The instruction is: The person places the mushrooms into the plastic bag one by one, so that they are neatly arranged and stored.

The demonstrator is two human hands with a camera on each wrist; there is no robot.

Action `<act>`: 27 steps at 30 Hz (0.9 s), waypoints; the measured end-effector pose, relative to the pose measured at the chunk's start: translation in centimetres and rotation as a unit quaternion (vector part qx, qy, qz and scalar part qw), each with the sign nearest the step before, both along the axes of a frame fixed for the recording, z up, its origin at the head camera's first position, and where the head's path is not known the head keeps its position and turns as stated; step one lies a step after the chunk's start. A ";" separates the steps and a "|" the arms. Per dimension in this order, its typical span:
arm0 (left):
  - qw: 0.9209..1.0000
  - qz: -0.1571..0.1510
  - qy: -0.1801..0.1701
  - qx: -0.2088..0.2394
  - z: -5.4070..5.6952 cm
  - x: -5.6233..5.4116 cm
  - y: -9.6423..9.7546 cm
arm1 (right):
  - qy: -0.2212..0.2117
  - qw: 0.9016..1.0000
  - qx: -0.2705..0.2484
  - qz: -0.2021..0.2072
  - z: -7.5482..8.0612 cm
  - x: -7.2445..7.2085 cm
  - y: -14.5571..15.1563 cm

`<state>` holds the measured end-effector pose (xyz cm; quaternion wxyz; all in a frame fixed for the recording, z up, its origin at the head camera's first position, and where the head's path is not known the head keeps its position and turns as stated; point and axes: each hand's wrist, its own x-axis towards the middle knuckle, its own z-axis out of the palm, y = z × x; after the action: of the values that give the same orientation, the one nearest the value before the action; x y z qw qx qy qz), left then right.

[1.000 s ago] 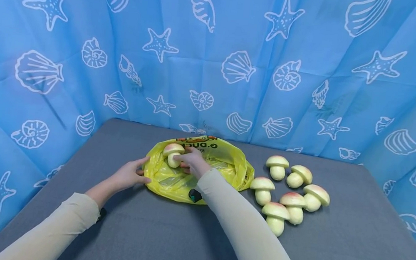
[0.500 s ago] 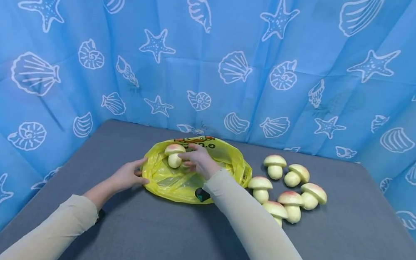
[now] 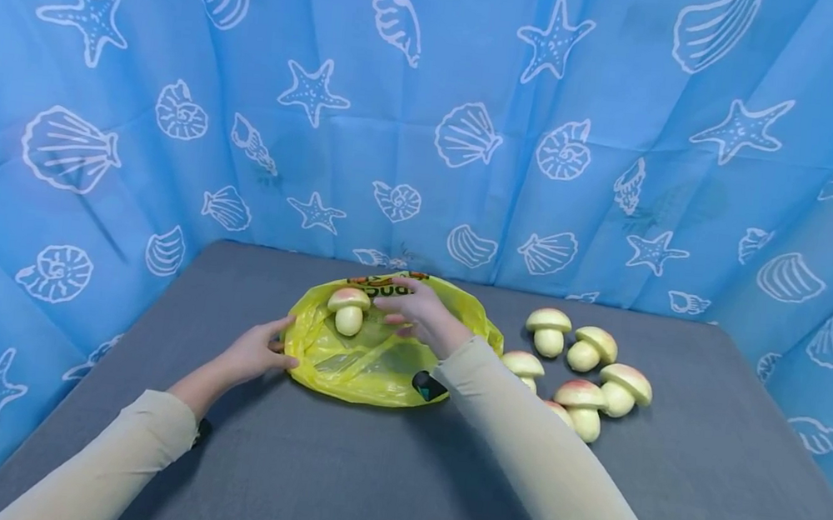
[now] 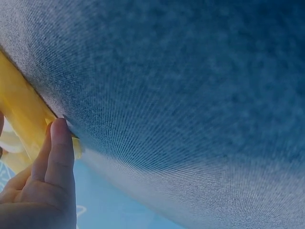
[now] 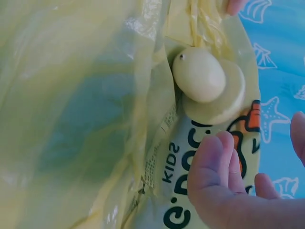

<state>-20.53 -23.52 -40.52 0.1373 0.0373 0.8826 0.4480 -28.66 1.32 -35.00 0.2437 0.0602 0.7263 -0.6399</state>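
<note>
A yellow plastic bag [image 3: 351,387] with black lettering lies on the table, its mouth spread wide. My left hand [image 3: 251,351] holds the bag's left rim, thumb at the front and fingers farther back; the left wrist view shows the thumb [image 4: 60,143] against the yellow plastic. One toy mushroom [image 3: 349,312], with a cream stem and pink-tinged cap, stands inside the bag near its left end. Just right of it, my right hand [image 3: 426,315] hovers over the bag with loose fingers, holding nothing. In the right wrist view a gap separates those fingers from the mushroom [image 5: 199,76].
Several more mushrooms [image 3: 621,388] stand or lean in a group to the right of the bag, some partly hidden by the right sleeve [image 3: 549,449]. Behind the grey table [image 3: 335,478] hangs a blue curtain [image 3: 402,91] with white seashell prints.
My right hand has let go of the mushroom and drawn back to the right, leaving it in the bag. The left hand stays at the bag's rim.
</note>
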 end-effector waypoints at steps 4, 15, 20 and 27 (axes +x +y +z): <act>1.000 0.001 -0.004 0.000 0.0 0.0 -0.1 | -0.001 1.000 -0.005 0.000 0.6 0.2 0.6; 1.000 0.003 -0.007 0.001 0.1 -0.1 -0.1 | 0.023 1.000 -0.005 0.011 2.4 1.4 2.8; 1.000 0.000 -0.006 -0.002 -0.1 -0.3 -0.3 | 0.028 1.000 0.001 0.011 3.1 2.0 3.5; 1.000 0.003 -0.007 0.002 -0.3 -0.2 -0.2 | 0.039 0.999 -0.001 0.023 3.8 2.7 4.7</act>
<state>-20.70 -23.75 -40.81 0.1422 0.0316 0.8807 0.4507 -25.93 6.02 -31.23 0.2297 0.0188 0.7360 -0.6365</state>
